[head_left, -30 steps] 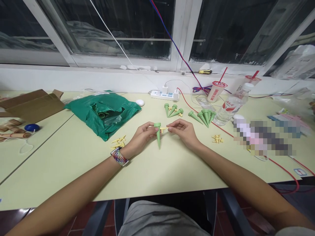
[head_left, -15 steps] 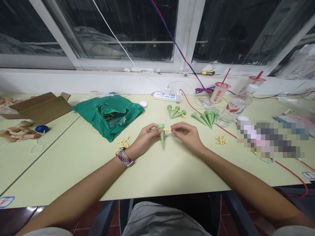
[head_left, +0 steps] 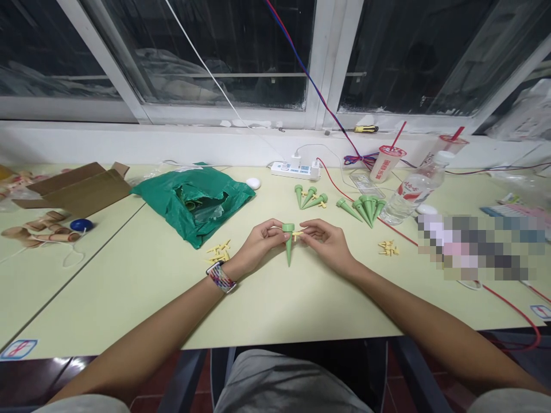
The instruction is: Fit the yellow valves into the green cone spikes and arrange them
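Over the middle of the table, my left hand (head_left: pixel 263 244) is closed on a green plastic watering spike (head_left: pixel 288 245), held point down with its cap at the top. A small yellow valve (head_left: pixel 296 234) sticks out from the spike's side, to the right. The thumb and fingertips of my right hand (head_left: pixel 327 242) pinch the outer end of that valve, partly hiding it. Beside my left wrist lie several loose yellow valves (head_left: pixel 219 250). Another little pile of yellow pieces (head_left: pixel 388 248) lies to the right of my right hand.
Behind my hands lie green spikes with yellow valves (head_left: pixel 309 197) and several more spikes (head_left: pixel 367 207). A torn green bag (head_left: pixel 193 198), cardboard box (head_left: pixel 81 189) and wooden toy (head_left: pixel 47 228) are left. A water bottle (head_left: pixel 411 189), cup (head_left: pixel 386 163) and red cable (head_left: pixel 400 234) are right.
The spike has shifted slightly right and nearer to me, and the gap between my two hands has narrowed. My right fingertips now cover more of the valve's outer end.
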The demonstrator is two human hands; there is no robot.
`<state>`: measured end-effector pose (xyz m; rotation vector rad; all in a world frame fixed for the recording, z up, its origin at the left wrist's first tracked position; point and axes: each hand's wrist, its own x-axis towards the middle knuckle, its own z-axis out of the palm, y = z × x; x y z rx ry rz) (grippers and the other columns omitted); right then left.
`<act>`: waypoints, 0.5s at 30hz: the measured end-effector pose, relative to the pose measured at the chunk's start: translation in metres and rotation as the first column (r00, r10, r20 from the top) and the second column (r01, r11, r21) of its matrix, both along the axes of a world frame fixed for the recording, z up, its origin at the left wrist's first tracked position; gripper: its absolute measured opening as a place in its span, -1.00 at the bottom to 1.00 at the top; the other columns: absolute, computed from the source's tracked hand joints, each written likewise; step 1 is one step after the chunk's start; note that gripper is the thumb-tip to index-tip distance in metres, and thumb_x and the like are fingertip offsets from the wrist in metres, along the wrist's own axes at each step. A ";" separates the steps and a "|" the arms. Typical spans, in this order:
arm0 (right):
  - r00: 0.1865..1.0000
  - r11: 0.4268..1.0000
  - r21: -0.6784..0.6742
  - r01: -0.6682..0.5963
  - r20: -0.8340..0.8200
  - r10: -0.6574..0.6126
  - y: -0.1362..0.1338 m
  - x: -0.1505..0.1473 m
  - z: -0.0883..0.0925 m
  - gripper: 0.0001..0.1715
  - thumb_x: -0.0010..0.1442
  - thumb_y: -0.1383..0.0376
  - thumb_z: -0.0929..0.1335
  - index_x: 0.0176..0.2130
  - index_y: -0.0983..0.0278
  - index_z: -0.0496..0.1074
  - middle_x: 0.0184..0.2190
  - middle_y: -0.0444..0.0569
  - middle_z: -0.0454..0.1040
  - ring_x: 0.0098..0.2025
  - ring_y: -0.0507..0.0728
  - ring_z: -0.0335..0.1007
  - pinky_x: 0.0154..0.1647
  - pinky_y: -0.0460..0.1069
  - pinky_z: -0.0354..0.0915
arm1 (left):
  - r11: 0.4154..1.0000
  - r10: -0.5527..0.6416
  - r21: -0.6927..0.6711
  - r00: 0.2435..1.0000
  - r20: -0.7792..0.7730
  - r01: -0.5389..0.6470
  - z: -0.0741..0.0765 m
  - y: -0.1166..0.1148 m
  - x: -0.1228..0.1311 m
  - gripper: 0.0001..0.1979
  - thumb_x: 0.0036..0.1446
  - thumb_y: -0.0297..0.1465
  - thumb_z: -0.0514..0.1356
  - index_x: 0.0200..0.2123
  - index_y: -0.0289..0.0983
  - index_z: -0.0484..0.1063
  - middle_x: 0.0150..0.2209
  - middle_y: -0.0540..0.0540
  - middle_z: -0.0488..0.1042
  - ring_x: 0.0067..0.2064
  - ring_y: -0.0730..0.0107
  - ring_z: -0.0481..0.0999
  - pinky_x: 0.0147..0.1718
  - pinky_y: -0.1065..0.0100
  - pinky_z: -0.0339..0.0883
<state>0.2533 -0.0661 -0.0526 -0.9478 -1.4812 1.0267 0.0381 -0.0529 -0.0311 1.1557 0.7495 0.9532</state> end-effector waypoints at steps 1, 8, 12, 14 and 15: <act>1.000 1.000 -0.022 -0.017 -0.006 0.017 -0.001 0.000 0.000 -0.62 0.25 0.06 0.51 -0.05 0.23 0.55 -0.31 -0.02 0.65 -0.25 0.16 0.64 -0.13 0.10 0.57 | 1.000 -0.004 0.005 1.000 -0.004 0.004 0.000 0.000 0.000 -0.63 0.07 -0.26 0.51 -0.19 -0.29 0.47 -0.28 -0.10 0.64 -0.17 0.26 0.65 -0.06 0.25 0.44; 0.990 0.986 -0.118 -0.117 -0.091 0.106 -0.003 -0.002 0.005 -0.57 0.29 -0.06 0.46 -0.13 0.22 0.45 -0.36 -0.04 0.62 -0.33 0.14 0.61 -0.23 0.07 0.53 | 1.000 -0.003 -0.001 1.000 0.004 0.003 0.001 -0.001 0.000 -0.65 0.09 -0.26 0.50 -0.18 -0.29 0.48 -0.31 -0.07 0.61 -0.20 0.28 0.63 -0.04 0.21 0.44; 0.990 0.981 -0.145 -0.132 -0.073 0.122 -0.003 0.000 0.007 -0.57 0.23 -0.04 0.51 -0.19 0.22 0.43 -0.35 -0.04 0.61 -0.33 0.13 0.60 -0.26 0.05 0.50 | 0.999 -0.002 -0.039 1.000 0.030 0.004 0.006 -0.003 0.001 -0.65 0.07 -0.26 0.51 -0.22 -0.29 0.47 -0.35 -0.05 0.58 -0.21 0.28 0.63 -0.03 0.21 0.44; 0.991 0.978 -0.160 -0.130 -0.032 0.127 -0.003 0.001 0.008 -0.53 0.33 -0.10 0.41 -0.23 0.25 0.47 -0.39 -0.01 0.61 -0.38 0.11 0.56 -0.31 0.04 0.47 | 0.999 0.009 -0.041 0.999 0.031 -0.007 0.008 -0.003 0.001 -0.66 0.07 -0.27 0.51 -0.24 -0.29 0.47 -0.39 -0.01 0.55 -0.26 0.34 0.60 -0.08 0.26 0.44; 0.992 0.977 -0.170 -0.127 -0.021 0.125 -0.002 0.002 0.008 -0.49 0.36 -0.13 0.37 -0.24 0.26 0.48 -0.41 0.00 0.60 -0.41 0.10 0.54 -0.33 0.03 0.46 | 0.999 0.013 -0.040 0.999 0.030 -0.012 0.009 -0.004 0.001 -0.66 0.07 -0.27 0.51 -0.25 -0.29 0.47 -0.41 0.01 0.53 -0.28 0.37 0.58 -0.10 0.27 0.43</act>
